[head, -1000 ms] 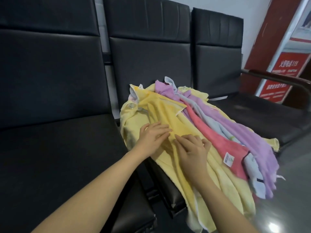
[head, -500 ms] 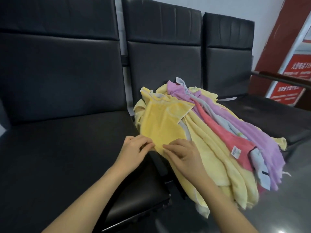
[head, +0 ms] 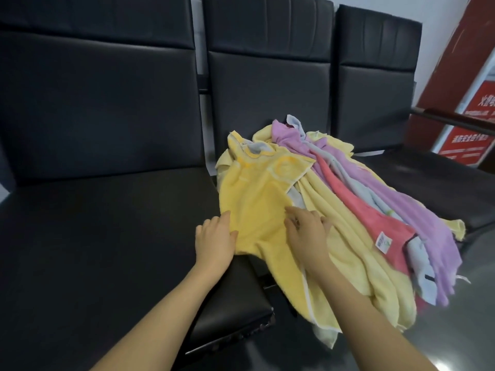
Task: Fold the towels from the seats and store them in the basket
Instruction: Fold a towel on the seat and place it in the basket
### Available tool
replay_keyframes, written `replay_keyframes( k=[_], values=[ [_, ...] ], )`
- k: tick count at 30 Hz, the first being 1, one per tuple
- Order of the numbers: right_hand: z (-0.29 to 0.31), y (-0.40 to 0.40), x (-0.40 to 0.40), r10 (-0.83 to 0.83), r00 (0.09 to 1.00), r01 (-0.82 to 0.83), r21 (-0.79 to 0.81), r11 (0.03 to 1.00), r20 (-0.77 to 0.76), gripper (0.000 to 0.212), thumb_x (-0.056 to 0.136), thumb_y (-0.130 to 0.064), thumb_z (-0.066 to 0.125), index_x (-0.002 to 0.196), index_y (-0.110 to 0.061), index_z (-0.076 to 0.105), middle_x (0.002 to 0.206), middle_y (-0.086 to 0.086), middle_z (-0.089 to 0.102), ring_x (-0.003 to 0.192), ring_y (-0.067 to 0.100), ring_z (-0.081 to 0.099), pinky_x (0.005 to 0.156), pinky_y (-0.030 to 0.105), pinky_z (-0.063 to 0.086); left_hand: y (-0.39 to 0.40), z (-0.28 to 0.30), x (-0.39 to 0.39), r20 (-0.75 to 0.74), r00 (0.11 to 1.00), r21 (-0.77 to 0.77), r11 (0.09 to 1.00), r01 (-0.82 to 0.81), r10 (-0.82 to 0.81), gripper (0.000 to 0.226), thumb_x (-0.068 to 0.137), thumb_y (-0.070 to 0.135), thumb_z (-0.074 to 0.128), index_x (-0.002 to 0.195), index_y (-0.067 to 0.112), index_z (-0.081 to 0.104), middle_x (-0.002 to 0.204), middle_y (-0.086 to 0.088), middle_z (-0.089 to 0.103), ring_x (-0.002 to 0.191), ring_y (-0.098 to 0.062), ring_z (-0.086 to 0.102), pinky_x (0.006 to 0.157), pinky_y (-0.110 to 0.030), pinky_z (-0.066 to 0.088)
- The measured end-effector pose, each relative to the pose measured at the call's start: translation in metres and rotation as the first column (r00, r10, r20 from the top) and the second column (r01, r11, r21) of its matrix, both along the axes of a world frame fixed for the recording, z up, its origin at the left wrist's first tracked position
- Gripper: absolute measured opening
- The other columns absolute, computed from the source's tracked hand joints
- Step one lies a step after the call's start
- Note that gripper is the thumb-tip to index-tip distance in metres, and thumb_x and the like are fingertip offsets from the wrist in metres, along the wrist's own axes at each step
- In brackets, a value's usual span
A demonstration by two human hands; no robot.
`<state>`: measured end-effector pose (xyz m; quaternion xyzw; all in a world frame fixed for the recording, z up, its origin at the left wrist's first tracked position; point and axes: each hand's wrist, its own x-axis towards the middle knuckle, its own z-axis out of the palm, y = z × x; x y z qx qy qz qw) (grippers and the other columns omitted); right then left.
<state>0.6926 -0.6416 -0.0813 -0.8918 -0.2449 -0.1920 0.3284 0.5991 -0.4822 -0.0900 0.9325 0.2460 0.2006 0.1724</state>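
Currently spreading top pale yellow terry towel (head: 254, 199) atop mixed pile on middle black padded seat (head: 428, 183); left hand (head: 214, 243) flat, right hand (head: 308, 231) loosely curled, pinch uncertain; advisable: smooth before folding

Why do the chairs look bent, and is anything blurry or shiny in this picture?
Head view: the wide-angle lens bows the black seat backs toward the edges; the towel pile smears with motion blur at its right end, its white label unreadable; a bright glare spot sits on the floor at bottom right.

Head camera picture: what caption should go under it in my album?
Two bare hands on a yellow towel atop a colourful pile.
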Motion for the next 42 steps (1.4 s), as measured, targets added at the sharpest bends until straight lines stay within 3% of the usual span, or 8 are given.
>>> replay_keyframes(
  k=[5, 12, 19, 26, 31, 35, 39, 42],
  values=[
    [0.011, 0.008, -0.009, 0.035, 0.952, -0.067, 0.094, 0.993, 0.305, 0.027, 0.09, -0.022, 0.049, 0.104, -0.011, 0.069, 0.085, -0.001, 0.066, 0.078, 0.024, 0.06, 0.073, 0.028, 0.019, 0.012, 0.02, -0.006, 0.304, 0.952, -0.145, 0.987, 0.065, -0.018, 0.039, 0.096, 0.02, 0.053, 0.133, 0.01, 0.052, 0.108, -0.008, 0.06, 0.104, -0.026, 0.054, 0.092, -0.035, 0.038],
    [0.069, 0.029, -0.019, -0.008, 0.847, -0.112, 0.193, 0.975, 0.532, 0.019, 0.088, -0.02, 0.053, 0.087, -0.012, 0.071, 0.082, 0.002, 0.062, 0.076, 0.027, 0.057, 0.075, 0.028, 0.02, 0.034, 0.094, -0.007, 0.539, 0.813, 0.237, 0.966, 0.107, -0.222, 0.028, 0.087, 0.02, 0.055, 0.102, 0.002, 0.07, 0.078, -0.009, 0.06, 0.071, -0.026, 0.057, 0.066, -0.035, 0.042],
    [0.124, 0.044, -0.039, 0.037, 0.884, -0.252, 0.407, 0.878, 0.467, 0.018, 0.086, -0.021, 0.058, 0.082, -0.013, 0.073, 0.08, 0.003, 0.051, 0.077, 0.024, 0.051, 0.069, 0.05, 0.044, 0.037, 0.156, -0.022, 0.614, 0.744, 0.366, 0.93, 0.027, -0.263, 0.035, 0.088, 0.028, 0.043, 0.083, 0.008, 0.071, 0.075, -0.006, 0.06, 0.071, -0.024, 0.057, 0.065, -0.031, 0.039],
    [0.122, 0.075, -0.087, 0.226, 0.881, -0.392, 0.374, 0.84, 0.415, 0.01, 0.085, -0.024, 0.064, 0.085, -0.022, 0.073, 0.09, -0.005, 0.058, 0.089, 0.016, 0.055, 0.085, 0.034, 0.029, 0.076, 0.153, -0.099, 0.67, 0.739, 0.256, 0.956, -0.144, -0.068, 0.008, 0.087, 0.016, 0.065, 0.089, 0.015, 0.073, 0.082, 0.002, 0.059, 0.078, -0.017, 0.054, 0.076, -0.029, 0.03],
    [0.104, 0.121, -0.133, 0.47, 0.833, -0.552, 0.393, 0.736, 0.291, 0.013, 0.088, -0.029, 0.06, 0.092, -0.028, 0.073, 0.085, -0.012, 0.06, 0.084, 0.006, 0.056, 0.08, 0.051, 0.046, 0.114, 0.134, -0.165, 0.615, 0.783, 0.119, 0.971, -0.205, 0.089, 0.01, 0.089, 0.018, 0.065, 0.093, 0.013, 0.073, 0.09, 0.007, 0.051, 0.085, -0.013, 0.048, 0.083, -0.029, 0.032],
    [0.09, 0.161, -0.169, 0.615, 0.768, -0.634, 0.36, 0.685, 0.182, 0.013, 0.089, -0.026, 0.063, 0.097, -0.032, 0.072, 0.086, -0.017, 0.059, 0.083, 0.005, 0.058, 0.081, 0.054, 0.046, 0.155, 0.12, -0.207, 0.432, 0.854, -0.021, 0.949, -0.313, 0.291, 0.021, 0.095, 0.021, 0.054, 0.103, 0.011, 0.07, 0.108, -0.003, 0.06, 0.097, -0.02, 0.054, 0.092, -0.043, 0.043],
    [0.072, 0.185, -0.191, 0.738, 0.674, -0.685, 0.343, 0.643, -0.039, 0.018, 0.093, -0.026, 0.06, 0.107, -0.03, 0.07, 0.099, -0.017, 0.063, 0.093, 0.002, 0.057, 0.093, 0.031, 0.045, 0.154, 0.1, -0.233, 0.243, 0.954, 0.005, 0.983, -0.185, 0.178, 0.035, 0.1, 0.029, 0.041, 0.128, 0.015, 0.058, 0.129, -0.002, 0.057, 0.116, -0.021, 0.051, 0.103, -0.041, 0.037],
    [0.047, 0.184, -0.184, 0.617, 0.77, -0.569, 0.263, 0.779, -0.165, 0.024, 0.095, -0.026, 0.057, 0.115, -0.02, 0.069, 0.107, -0.011, 0.064, 0.093, 0.0, 0.056, 0.091, 0.026, 0.045, 0.135, 0.07, -0.24, -0.018, 0.997, 0.021, 0.997, -0.069, 0.07, 0.05, 0.101, 0.045, 0.03, 0.144, 0.021, 0.038, 0.144, 0.001, 0.045, 0.131, -0.019, 0.041, 0.109, -0.037, 0.029]
  ],
)
